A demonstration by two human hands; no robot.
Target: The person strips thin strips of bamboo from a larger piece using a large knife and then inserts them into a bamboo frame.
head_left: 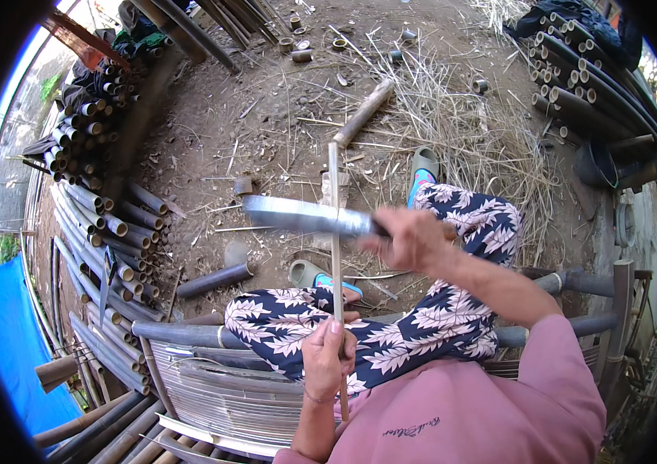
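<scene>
My left hand (327, 354) is closed around the lower part of a long, pale bamboo strip (335, 263). The strip stands nearly lengthwise in front of me, its far end near a short log (364, 113) on the ground. In my right hand (410, 241) is the dark handle of a machete (305, 216). Its broad metal blade lies crosswise over the strip and points left; whether its edge touches the strip I cannot tell. The blade and right hand are slightly blurred.
I sit on a bamboo bench (220, 379). Stacked bamboo poles (112, 224) fill the left side, with a saw (105, 282) among them. More poles (591, 85) lie at the far right. A cut bamboo piece (215, 280) and dry shavings (468, 131) lie on the dirt.
</scene>
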